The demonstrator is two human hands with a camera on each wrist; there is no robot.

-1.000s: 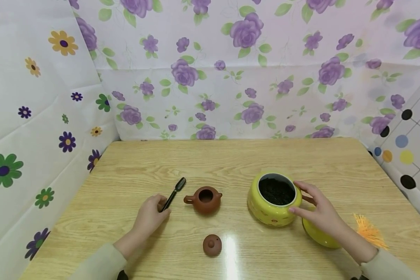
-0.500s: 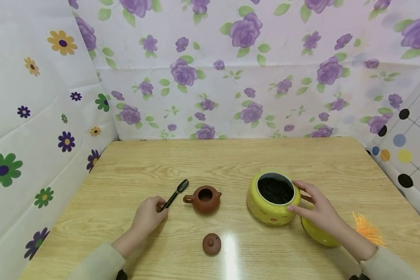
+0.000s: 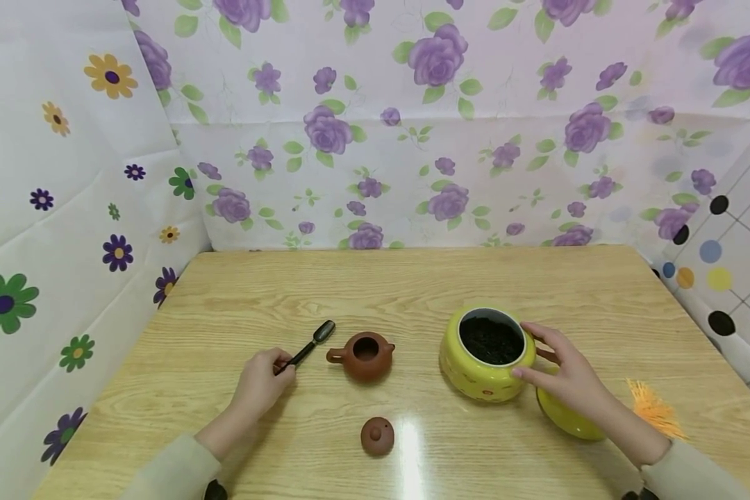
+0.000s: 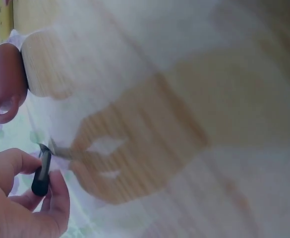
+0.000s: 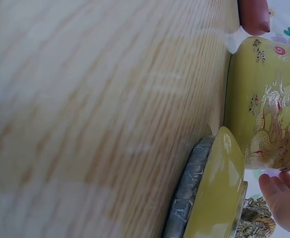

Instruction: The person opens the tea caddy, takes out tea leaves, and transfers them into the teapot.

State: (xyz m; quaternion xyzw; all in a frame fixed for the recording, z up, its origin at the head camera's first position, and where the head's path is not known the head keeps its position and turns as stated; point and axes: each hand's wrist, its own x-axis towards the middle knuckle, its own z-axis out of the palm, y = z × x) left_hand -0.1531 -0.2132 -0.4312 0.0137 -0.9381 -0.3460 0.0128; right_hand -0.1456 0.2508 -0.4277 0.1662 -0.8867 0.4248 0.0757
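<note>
My left hand (image 3: 259, 385) pinches the handle of a small black scoop (image 3: 323, 332) between thumb and fingers, its head pointing up and right. In the left wrist view the dark handle end (image 4: 41, 181) stands between the fingertips. Right of the scoop sits a reddish-brown teapot (image 3: 367, 368) without its lid, handle towards the scoop. Its lid (image 3: 378, 437) lies nearer me. A yellow jar (image 3: 475, 378), open and holding dark tea leaves (image 3: 490, 340), stands further right. My right hand (image 3: 565, 371) holds that jar's right side, thumb in front and fingers behind at the rim.
A yellow jar lid (image 3: 569, 417) lies beside the jar, partly beneath my right forearm; the right wrist view shows its grey ridged edge (image 5: 187, 191). An orange tassel (image 3: 653, 410) spreads right of the forearm. Flowered cloth (image 3: 362, 139) rises behind the wooden table (image 3: 237, 285).
My left hand has drawn slightly left, and the scoop now slants lower than a second ago. My right hand stays on the jar; teapot and its lid stay in place.
</note>
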